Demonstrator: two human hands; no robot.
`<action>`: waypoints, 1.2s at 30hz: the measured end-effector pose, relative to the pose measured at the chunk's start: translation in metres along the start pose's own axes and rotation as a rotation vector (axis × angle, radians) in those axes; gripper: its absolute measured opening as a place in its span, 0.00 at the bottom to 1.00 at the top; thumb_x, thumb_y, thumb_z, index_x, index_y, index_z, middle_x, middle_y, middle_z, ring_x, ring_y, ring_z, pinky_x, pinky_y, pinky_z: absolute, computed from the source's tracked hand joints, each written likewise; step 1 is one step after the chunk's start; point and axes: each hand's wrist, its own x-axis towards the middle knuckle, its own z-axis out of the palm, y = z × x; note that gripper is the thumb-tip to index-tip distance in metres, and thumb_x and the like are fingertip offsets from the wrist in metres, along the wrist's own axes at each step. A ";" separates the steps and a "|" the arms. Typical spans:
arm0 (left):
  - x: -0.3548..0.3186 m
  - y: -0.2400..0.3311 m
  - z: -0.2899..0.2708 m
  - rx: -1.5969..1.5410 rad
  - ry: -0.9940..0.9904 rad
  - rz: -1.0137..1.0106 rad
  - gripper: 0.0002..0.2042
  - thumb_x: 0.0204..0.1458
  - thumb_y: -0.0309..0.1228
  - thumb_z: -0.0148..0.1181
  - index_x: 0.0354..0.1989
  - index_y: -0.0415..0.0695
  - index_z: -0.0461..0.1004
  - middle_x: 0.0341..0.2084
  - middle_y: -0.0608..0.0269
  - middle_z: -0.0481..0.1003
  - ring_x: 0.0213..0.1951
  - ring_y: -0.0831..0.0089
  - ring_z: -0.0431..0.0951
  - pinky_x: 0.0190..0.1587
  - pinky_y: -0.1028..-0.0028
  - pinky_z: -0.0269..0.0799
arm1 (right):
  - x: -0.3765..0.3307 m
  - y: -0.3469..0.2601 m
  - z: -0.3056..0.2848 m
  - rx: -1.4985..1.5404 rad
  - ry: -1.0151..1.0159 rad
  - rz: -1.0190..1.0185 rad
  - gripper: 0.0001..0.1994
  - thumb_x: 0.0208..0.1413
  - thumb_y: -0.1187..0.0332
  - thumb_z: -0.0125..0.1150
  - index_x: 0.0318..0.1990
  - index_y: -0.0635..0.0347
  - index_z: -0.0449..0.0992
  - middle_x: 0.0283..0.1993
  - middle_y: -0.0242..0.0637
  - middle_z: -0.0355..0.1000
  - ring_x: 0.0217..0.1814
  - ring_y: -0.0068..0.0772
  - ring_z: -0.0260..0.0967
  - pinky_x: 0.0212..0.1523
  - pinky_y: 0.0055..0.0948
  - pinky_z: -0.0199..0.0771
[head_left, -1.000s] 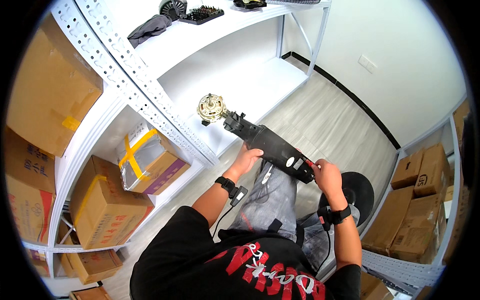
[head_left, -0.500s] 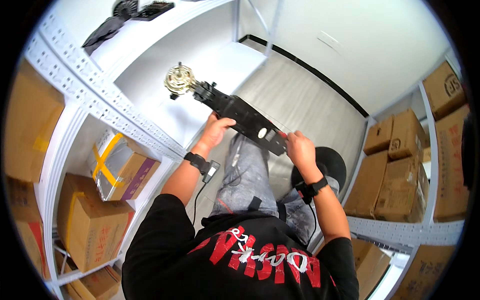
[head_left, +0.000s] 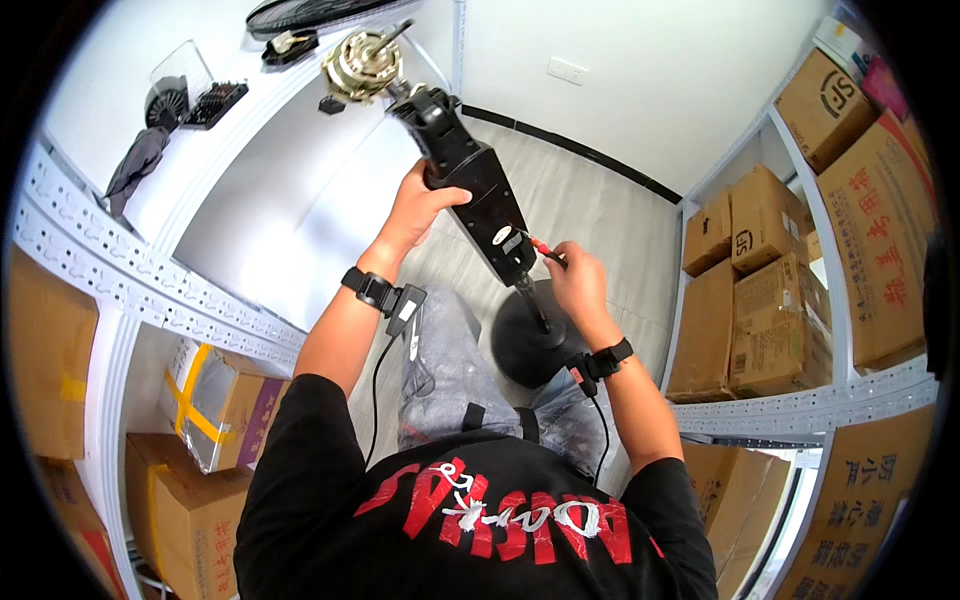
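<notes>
A stand fan stripped of its blades and grille leans up and to the left, its black control housing (head_left: 482, 200) in the middle of the view. The bare brassy motor (head_left: 362, 66) shows at its upper end, and a pole runs down to the round black base (head_left: 515, 350) on the floor. Around the housing's upper left side is my left hand (head_left: 413, 212), gripping it with the thumb on top. My right hand (head_left: 580, 285) is closed on a red and black screwdriver (head_left: 541, 247), whose tip points at the housing's lower right edge; contact cannot be made out.
At upper left, a white shelf (head_left: 205, 135) carries a tool bit case (head_left: 215, 105), grey cloth (head_left: 140, 165) and a round dark fan grille (head_left: 310, 12). Cardboard boxes (head_left: 775, 330) fill the right rack; more boxes (head_left: 190, 510) stand at lower left. Pale floor (head_left: 625, 235) lies ahead.
The fan has swung more upright, so its pole and whole base now show. My right hand has moved slightly left and down, and the screwdriver is plainer to see. The view has shifted.
</notes>
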 end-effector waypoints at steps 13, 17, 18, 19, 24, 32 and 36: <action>0.078 -0.019 0.071 0.180 -0.281 -0.113 0.29 0.36 0.25 0.71 0.51 0.33 0.70 0.42 0.58 0.76 0.44 0.68 0.76 0.52 0.70 0.70 | -0.013 0.062 0.030 0.240 0.041 0.278 0.11 0.56 0.65 0.63 0.39 0.65 0.75 0.30 0.53 0.76 0.32 0.56 0.75 0.34 0.44 0.74; 0.090 -0.018 0.082 0.208 -0.353 -0.138 0.32 0.36 0.25 0.72 0.54 0.32 0.68 0.44 0.57 0.75 0.46 0.67 0.75 0.55 0.70 0.68 | -0.019 0.078 0.049 0.269 0.069 0.247 0.12 0.59 0.64 0.60 0.41 0.66 0.75 0.25 0.48 0.75 0.27 0.43 0.74 0.30 0.38 0.72; 0.092 -0.017 0.081 0.214 -0.357 -0.149 0.32 0.36 0.25 0.71 0.55 0.33 0.68 0.44 0.57 0.75 0.47 0.67 0.75 0.56 0.70 0.68 | -0.019 0.078 0.054 0.238 0.096 0.202 0.12 0.60 0.63 0.60 0.41 0.66 0.75 0.23 0.44 0.75 0.24 0.36 0.74 0.28 0.35 0.71; 0.095 -0.016 0.079 0.220 -0.360 -0.159 0.33 0.36 0.25 0.71 0.55 0.33 0.68 0.45 0.57 0.74 0.47 0.67 0.74 0.56 0.69 0.67 | -0.018 0.080 0.056 0.224 0.089 0.154 0.13 0.61 0.63 0.58 0.42 0.67 0.75 0.24 0.44 0.75 0.22 0.33 0.73 0.28 0.33 0.71; 0.091 -0.015 0.058 0.158 -0.374 -0.205 0.33 0.38 0.24 0.69 0.58 0.34 0.65 0.47 0.56 0.73 0.50 0.67 0.73 0.58 0.68 0.65 | -0.012 0.062 0.060 0.622 -0.203 0.506 0.14 0.60 0.62 0.59 0.43 0.65 0.73 0.24 0.48 0.74 0.28 0.51 0.74 0.32 0.42 0.72; 0.056 -0.019 0.066 0.222 -0.274 -0.050 0.36 0.41 0.30 0.73 0.60 0.36 0.63 0.49 0.56 0.73 0.51 0.67 0.74 0.58 0.68 0.68 | -0.030 0.057 0.062 0.330 0.018 0.294 0.14 0.55 0.63 0.65 0.42 0.64 0.72 0.23 0.44 0.73 0.24 0.44 0.72 0.29 0.39 0.71; 0.045 -0.046 0.068 0.322 -0.205 0.070 0.37 0.41 0.34 0.76 0.60 0.37 0.63 0.49 0.56 0.74 0.52 0.68 0.74 0.57 0.68 0.70 | -0.030 0.050 0.053 0.231 0.071 0.254 0.14 0.53 0.65 0.68 0.39 0.64 0.73 0.24 0.43 0.74 0.25 0.42 0.72 0.30 0.38 0.72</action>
